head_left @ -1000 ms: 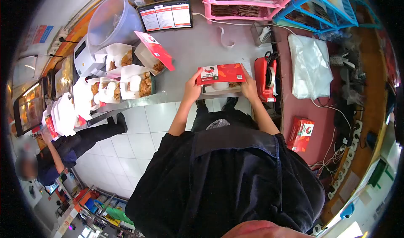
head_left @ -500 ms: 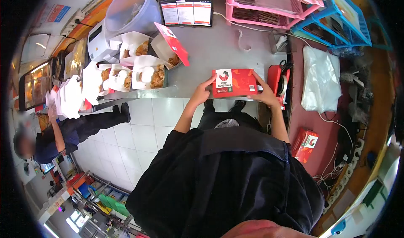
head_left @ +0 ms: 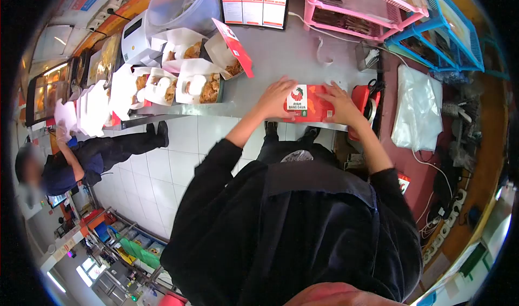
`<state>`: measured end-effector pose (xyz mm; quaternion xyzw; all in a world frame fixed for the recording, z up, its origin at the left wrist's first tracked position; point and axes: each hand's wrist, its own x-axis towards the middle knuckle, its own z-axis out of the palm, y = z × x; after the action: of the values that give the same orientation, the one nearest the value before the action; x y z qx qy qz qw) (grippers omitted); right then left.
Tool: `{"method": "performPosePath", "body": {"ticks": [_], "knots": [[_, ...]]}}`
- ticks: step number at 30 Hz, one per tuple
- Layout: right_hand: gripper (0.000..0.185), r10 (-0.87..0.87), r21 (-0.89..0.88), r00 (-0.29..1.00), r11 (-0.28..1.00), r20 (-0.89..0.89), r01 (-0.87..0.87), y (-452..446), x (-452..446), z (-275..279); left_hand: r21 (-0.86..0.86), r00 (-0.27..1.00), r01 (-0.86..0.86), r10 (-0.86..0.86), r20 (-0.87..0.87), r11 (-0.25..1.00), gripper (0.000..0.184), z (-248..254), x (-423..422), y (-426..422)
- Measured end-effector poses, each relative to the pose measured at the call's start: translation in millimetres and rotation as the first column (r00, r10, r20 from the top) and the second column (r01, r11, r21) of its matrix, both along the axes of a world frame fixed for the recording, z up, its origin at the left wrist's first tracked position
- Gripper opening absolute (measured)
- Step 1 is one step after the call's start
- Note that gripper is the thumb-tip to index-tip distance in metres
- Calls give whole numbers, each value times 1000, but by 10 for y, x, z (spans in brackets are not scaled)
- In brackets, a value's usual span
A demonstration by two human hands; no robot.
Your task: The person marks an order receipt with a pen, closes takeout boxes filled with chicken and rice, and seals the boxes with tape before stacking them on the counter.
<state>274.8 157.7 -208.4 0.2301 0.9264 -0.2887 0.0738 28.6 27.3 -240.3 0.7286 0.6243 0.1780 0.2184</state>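
Note:
A closed red takeaway food box [head_left: 314, 107] with a white logo panel lies at the front edge of the metal counter [head_left: 254, 96]. My left hand [head_left: 275, 100] grips its left end, fingers reaching over the top, slightly blurred. On the right end, my right hand [head_left: 344, 107] clasps the box with fingers bent over its top face. The box is between both hands, and its underside is hidden. Left of it stand several open boxes with fried chicken [head_left: 210, 90] and white wrapped portions; one has its red lid [head_left: 233, 45] raised.
A tablet [head_left: 254, 10], a translucent tub [head_left: 175, 8] and a white printer [head_left: 139, 41] stand at the back. Pink [head_left: 367, 22] and blue racks [head_left: 443, 30] occupy the back right. Clear plastic bags [head_left: 417, 108] lie rightward. A co-worker [head_left: 70, 154] handles white boxes at left.
Both hands have shifted from the sides of the red box up over its ends and top. The view has moved slightly, and my right arm now covers most of the other red box.

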Motion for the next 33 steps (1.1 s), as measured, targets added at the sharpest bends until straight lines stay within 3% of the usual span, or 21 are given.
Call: {"method": "performPosePath", "body": {"ticks": [3, 6, 12, 15, 18, 21, 24, 27, 30, 33], "knots": [[96, 182, 214, 978, 956, 102, -200, 28, -71, 56, -130, 963, 163, -186, -194, 978, 121, 118, 51, 139], [98, 218, 187, 967, 952, 133, -241, 87, -184, 66, -216, 979, 139, -167, -117, 966, 119, 106, 82, 186], [96, 223, 47, 974, 974, -40, -221, 236, -120, 10, -167, 983, 110, -133, -130, 980, 113, 9, 105, 161], [98, 193, 79, 975, 979, -107, -185, 181, -95, -87, -203, 979, 204, -206, 11, 958, 109, 22, -38, 220], [98, 212, 73, 975, 976, -74, -206, 160, -92, -169, -206, 961, 231, -256, -106, 951, 107, 64, 12, 200], [98, 267, 409, 960, 887, -78, -214, 51, -3, -410, -25, 978, 168, -170, -120, 985, 108, -105, 85, 37], [105, 256, 376, 960, 906, -115, -197, -125, 28, -443, 49, 968, 213, -204, -144, 976, 109, -210, 76, 1], [107, 243, 472, 960, 868, -141, -151, -150, 9, -560, 146, 985, 119, -99, -141, 982, 110, -256, 217, -66], [104, 192, 371, 961, 893, 200, -256, -210, -222, -144, 82, 969, 116, -95, -229, 990, 105, -136, 303, -39], [97, 137, 233, 990, 963, 24, -139, -153, -398, -432, 170, 990, 113, -97, -99, 979, 99, -301, 214, 10]]}}
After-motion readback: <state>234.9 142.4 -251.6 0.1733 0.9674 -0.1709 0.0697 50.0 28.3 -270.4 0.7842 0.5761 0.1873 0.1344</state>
